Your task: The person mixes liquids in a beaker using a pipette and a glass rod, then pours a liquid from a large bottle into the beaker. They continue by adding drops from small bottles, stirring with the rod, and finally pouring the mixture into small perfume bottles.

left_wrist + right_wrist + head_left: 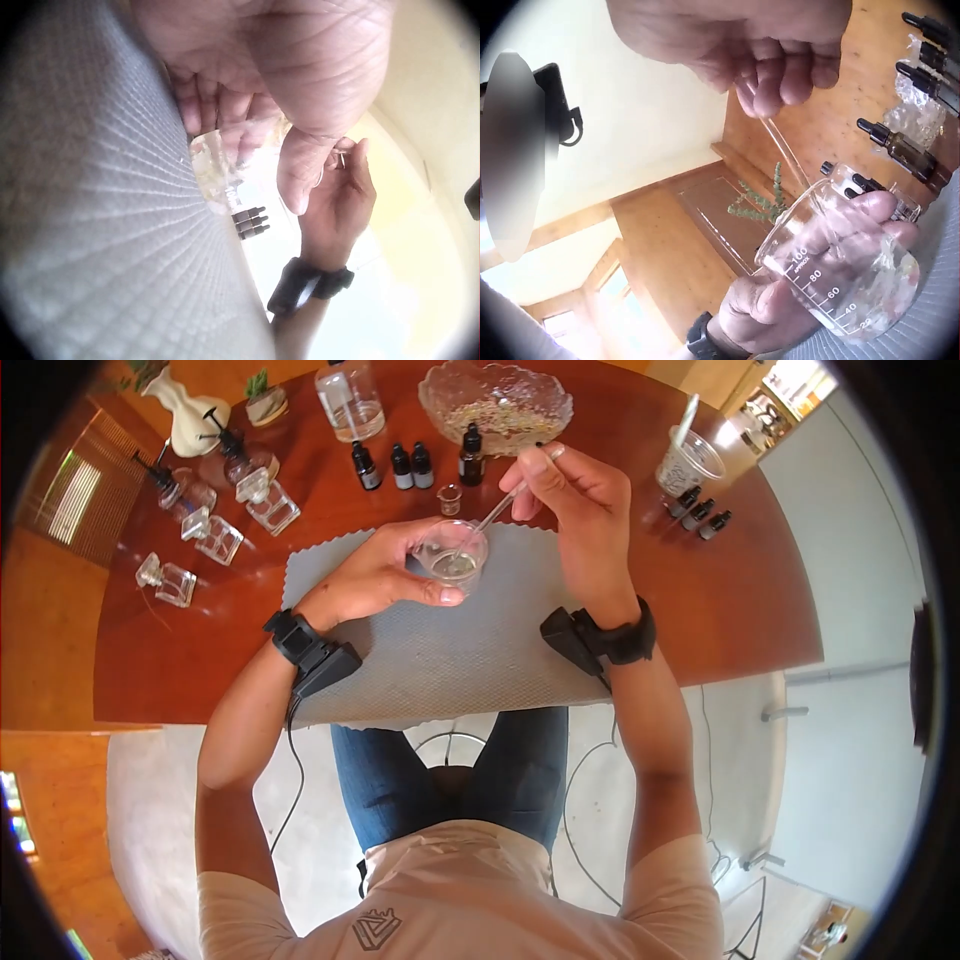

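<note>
My left hand (pixel 365 578) grips a small clear glass beaker (pixel 440 565) over the grey mat (pixel 430 650). White marks up to 100 run along the beaker's wall (pixel 821 289) in the right wrist view, where it leans to one side. A little clear liquid shows low in it. Above and to the right, my right hand (pixel 590 510) pinches the upper part of a thin glass stirring rod (pixel 500 508). The rod (pixel 786 152) slants down through the beaker's mouth. In the left wrist view, my left thumb (pixel 300 172) partly hides the right hand.
Dark dropper bottles (pixel 471 455) and a tiny glass cup (pixel 450 498) stand beyond the mat. Behind are a glass bowl (pixel 495 405) and large clear bottle (pixel 350 405). Perfume bottles (pixel 272 505) lie left; a patterned cup (pixel 690 460) and small droppers (pixel 700 512) sit right.
</note>
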Demonstrator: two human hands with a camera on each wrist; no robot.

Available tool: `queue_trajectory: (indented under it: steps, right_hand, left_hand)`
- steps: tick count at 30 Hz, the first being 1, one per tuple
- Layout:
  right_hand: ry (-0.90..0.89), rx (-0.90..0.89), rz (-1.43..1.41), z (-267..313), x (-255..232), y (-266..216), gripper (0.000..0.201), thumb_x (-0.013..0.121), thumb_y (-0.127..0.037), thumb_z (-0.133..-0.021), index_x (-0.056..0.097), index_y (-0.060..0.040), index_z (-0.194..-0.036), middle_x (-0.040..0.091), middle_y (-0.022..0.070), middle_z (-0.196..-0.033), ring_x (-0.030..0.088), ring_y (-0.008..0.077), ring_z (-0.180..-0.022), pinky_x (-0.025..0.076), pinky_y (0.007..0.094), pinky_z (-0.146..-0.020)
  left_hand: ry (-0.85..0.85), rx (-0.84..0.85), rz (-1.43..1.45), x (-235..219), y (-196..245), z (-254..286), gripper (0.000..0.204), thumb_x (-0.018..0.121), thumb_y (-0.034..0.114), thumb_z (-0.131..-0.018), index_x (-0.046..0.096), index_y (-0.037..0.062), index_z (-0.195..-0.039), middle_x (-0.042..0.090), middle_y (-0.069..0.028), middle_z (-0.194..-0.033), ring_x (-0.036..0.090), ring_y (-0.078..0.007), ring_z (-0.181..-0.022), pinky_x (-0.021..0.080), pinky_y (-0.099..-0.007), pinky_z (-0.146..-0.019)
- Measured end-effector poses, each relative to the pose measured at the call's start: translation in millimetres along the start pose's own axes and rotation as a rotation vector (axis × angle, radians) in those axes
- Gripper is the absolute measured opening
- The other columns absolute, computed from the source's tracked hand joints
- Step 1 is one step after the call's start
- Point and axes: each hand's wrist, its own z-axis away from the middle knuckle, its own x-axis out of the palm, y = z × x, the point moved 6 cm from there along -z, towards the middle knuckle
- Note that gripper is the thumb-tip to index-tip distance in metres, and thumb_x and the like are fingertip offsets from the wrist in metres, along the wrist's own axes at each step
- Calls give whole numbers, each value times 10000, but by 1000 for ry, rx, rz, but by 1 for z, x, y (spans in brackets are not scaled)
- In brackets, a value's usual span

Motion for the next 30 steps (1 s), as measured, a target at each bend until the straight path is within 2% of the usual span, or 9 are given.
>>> queue_trajectory:
  steps: [3,6,9,15,18,24,30]
  right_hand:
    - [99,85,-48,-3,-11,14,353,633,-277,-1010,677,-14,-777,581,-5,-630,508,66,-591,401,229,-554]
    - [99,163,-136,-4,-14,21,380,627,-311,-1015,680,-26,-770,576,-5,-623,506,73,-585,400,229,-558]
    - [95,195,-109,-6,-18,27,383,597,-304,-1036,684,-14,-803,596,7,-678,512,70,-596,416,237,-588]
    - [138,158,-346,-12,-19,39,372,603,-302,-1026,689,-8,-815,594,17,-646,517,79,-579,387,223,-562]
    - [166,223,-224,-11,-22,44,352,608,-287,-1020,691,-12,-817,589,15,-632,516,74,-578,374,220,-554]
    - [243,239,-297,-9,-25,44,341,612,-277,-1016,687,-20,-805,582,7,-614,504,80,-553,373,228,-544]
    - [251,253,-395,-6,-20,34,336,624,-264,-1009,682,-24,-783,582,4,-603,504,81,-539,372,240,-530]
  left_hand:
    - [-15,27,-44,0,2,-1,646,842,171,-794,581,33,-1368,637,-78,-1346,565,-192,-1268,414,-346,-1097]
    - [-8,22,-54,1,5,1,661,841,160,-792,571,22,-1380,645,-76,-1333,567,-187,-1256,416,-344,-1092]
    - [12,-4,-35,2,6,3,680,840,150,-791,560,18,-1397,650,-74,-1324,570,-182,-1243,418,-342,-1087]
    - [-4,9,-39,2,5,2,693,826,127,-802,534,10,-1420,646,-84,-1325,572,-176,-1231,438,-335,-1065]
    - [2,3,22,1,3,3,622,823,134,-834,566,11,-1387,652,-53,-1302,577,-158,-1216,425,-322,-1073]
    - [-2,-29,99,3,6,4,646,804,86,-815,547,4,-1402,647,-70,-1323,571,-177,-1243,423,-338,-1083]
    - [21,-67,-1,6,15,1,642,830,125,-778,580,7,-1358,648,-68,-1307,578,-181,-1211,425,-339,-1072]
